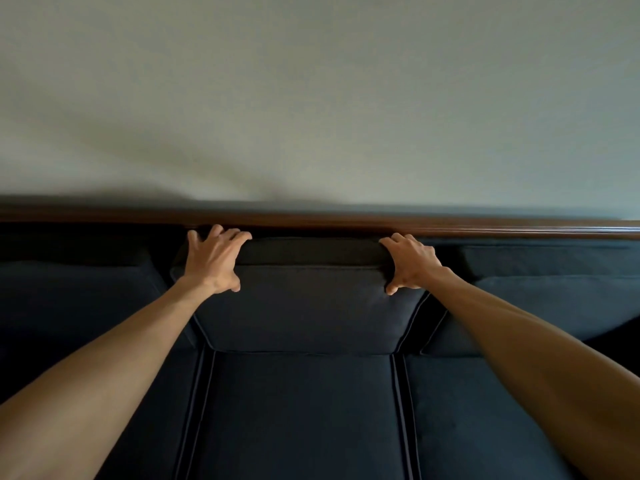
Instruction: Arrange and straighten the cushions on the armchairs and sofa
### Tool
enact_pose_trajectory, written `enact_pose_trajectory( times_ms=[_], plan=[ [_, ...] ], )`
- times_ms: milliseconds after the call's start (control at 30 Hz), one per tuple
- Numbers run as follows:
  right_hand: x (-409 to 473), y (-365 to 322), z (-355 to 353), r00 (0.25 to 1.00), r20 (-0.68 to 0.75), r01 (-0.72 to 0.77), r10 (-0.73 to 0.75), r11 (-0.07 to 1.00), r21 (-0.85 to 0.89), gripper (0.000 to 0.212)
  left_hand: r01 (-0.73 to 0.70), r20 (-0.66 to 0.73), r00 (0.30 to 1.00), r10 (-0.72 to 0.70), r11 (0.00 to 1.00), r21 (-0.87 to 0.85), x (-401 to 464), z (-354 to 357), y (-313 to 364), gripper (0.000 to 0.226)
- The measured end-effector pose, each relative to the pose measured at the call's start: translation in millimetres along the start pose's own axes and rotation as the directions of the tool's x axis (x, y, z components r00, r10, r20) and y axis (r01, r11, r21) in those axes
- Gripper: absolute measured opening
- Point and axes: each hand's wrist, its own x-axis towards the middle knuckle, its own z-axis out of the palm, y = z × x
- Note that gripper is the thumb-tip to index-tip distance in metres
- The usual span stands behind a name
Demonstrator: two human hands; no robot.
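On sofa | left hand [213,259], right hand [412,263] clamp middle back cushion's [304,306] top corners

1. The middle back cushion [304,306] is dark navy cloth, matt, with a fine, slightly napped look and stitched piping along its edges.
2. The seat cushion [301,410] below it is the same matt dark cloth, smooth and flat, with thin piped seams at both sides.
3. The top rail [450,227] of the sofa is brown wood, polished, with a soft sheen along its length.
4. The wall [311,98] is pale grey-green, matt and even, like plain paint.
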Motion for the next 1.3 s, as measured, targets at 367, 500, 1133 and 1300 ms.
enact_pose_trajectory(
  times_ms=[367, 500, 1133, 1300],
  plan=[
    [-2.7, 11.3, 1.1, 0.999, -0.038, 0.007, -0.006, 1.0, 0.024, 0.118, -0.028, -0.006, 1.0, 0.028, 0.999, -0.019, -0.7, -5.8, 4.3, 0.097],
    [0.9, 13.6, 7.8, 0.999, -0.026, -0.02, 0.021, 0.999, 0.042, 0.124, -0.033, -0.021, 0.999, 0.033, 0.999, -0.013, 1.7, -2.7, 7.0, 0.098],
    [-5.7, 20.2, 26.0, 0.996, -0.068, -0.062, 0.065, 0.997, 0.041, 0.132, 0.067, 0.043, 0.997, -0.065, 0.997, -0.043, -2.9, 9.5, 21.8, 0.105],
    [-16.0, 10.7, 18.0, 0.995, -0.096, -0.018, 0.021, 0.999, 0.035, 0.127, 0.079, 0.042, 0.996, -0.074, 0.989, -0.123, -9.8, 1.6, 36.3, 0.104]
  ],
)
